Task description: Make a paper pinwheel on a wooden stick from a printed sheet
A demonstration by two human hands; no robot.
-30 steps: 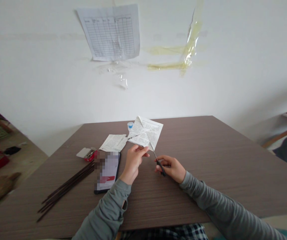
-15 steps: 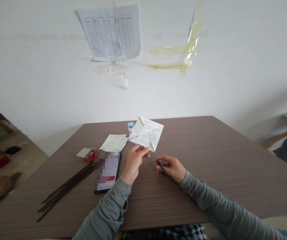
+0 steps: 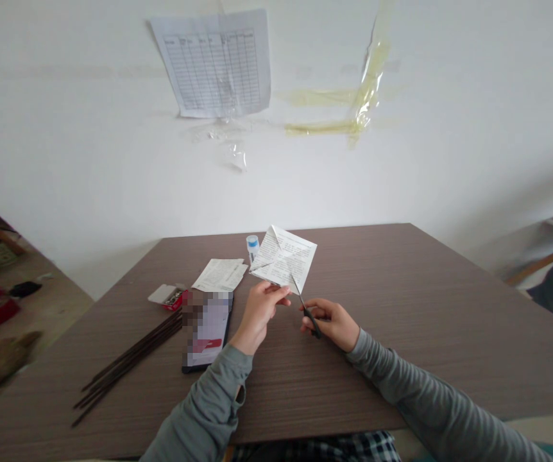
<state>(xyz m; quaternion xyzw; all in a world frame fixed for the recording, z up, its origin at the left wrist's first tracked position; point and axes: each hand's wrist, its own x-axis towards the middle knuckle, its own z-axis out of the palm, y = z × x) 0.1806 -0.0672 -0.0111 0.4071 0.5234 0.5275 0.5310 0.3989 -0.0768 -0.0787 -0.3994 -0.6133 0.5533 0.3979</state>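
Note:
Between thumb and fingers, my left hand (image 3: 261, 311) pinches the near edge of a square printed paper (image 3: 286, 258) held above the table. Creases or cut lines run from the paper's corners toward its middle. My right hand (image 3: 331, 322) is closed around dark-handled scissors (image 3: 311, 319). Their blades reach into the paper's near corner, along a line toward the centre. Just behind the paper's left side stands a small clear bottle with a blue band (image 3: 252, 242), partly covered by the paper.
Left on the brown table (image 3: 401, 276) lie more printed paper (image 3: 219, 274), an open red-and-white small box (image 3: 173, 296), a phone (image 3: 209, 327) and several thin dark sticks (image 3: 127, 359). Behind rises a white wall with a taped sheet (image 3: 213, 64).
The paper has shifted slightly to the right and turned a little. Both hands stay almost where they were, with the scissors still at the paper's near corner.

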